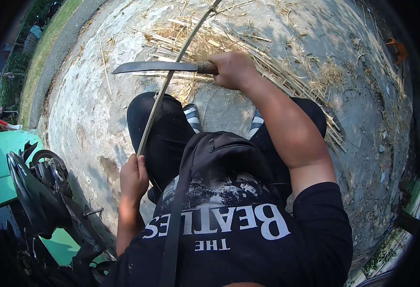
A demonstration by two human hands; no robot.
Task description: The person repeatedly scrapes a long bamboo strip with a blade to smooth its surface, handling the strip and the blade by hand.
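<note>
My left hand is closed around the near end of a long, thin bamboo strip, beside my left knee. The strip slants up and away past that knee, bowing slightly, with a knot close to its far end at the top of the view. In my right hand is the wooden handle of a machete. Its long dark blade points left and lies across the strip at about mid-length. Whether the edge is biting into the strip cannot be made out.
Split bamboo strips and curly shavings lie on the concrete ground beyond my feet. Striped sandals show between my knees. A black bag hangs at my front. A motorcycle stands at lower left.
</note>
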